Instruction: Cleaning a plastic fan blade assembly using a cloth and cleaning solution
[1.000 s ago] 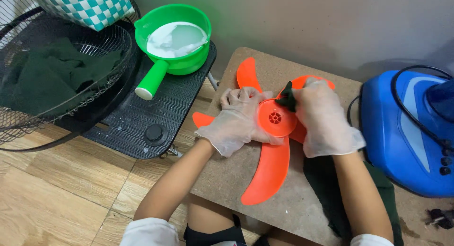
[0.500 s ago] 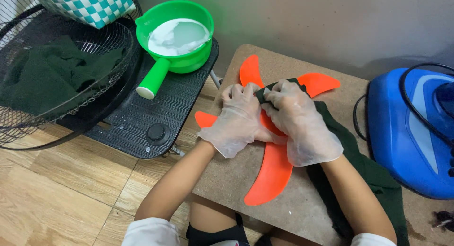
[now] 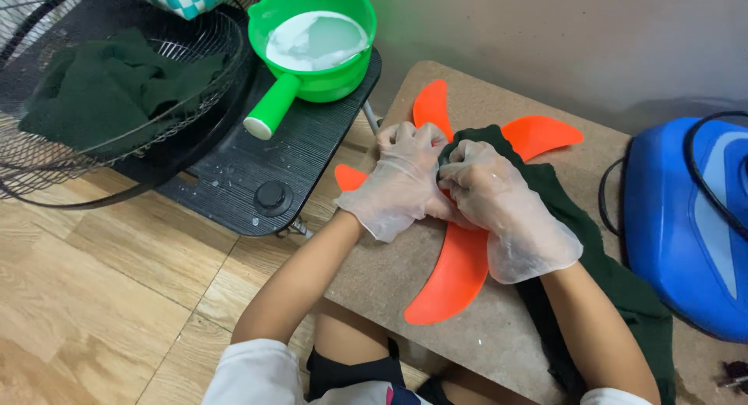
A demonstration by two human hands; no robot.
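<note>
Head view: both hands wear thin clear gloves and work on an orange fan blade (image 3: 456, 276), which lies flat on the brown bench (image 3: 374, 280), near its middle. Left hand (image 3: 401, 179) presses down on the hub area, fingers spread and bent over it, so it holds the blade steady; no real grasp around anything. Right hand (image 3: 499, 198) is clenched on a dark green cloth (image 3: 576, 210), bunched at the hub w/ the rest trailing over the bench toward the person's right arm. Hub itself is hidden under the hands.

Step in hand, as I judge: wiping the blade at the centre, w/ one hand as anchor.

Next move probably calls for sliding the cloth outward along one blade arm while the left hand keeps pressure, bc the blade can rotate easily on the smooth board.

Nearby, well apart from the hands: green pot (image 3: 315, 51) w/ milky liquid on a black base (image 3: 257, 171), wire grille (image 3: 117, 93) w/ another green cloth inside, blue housing (image 3: 686, 218) at right.
</note>
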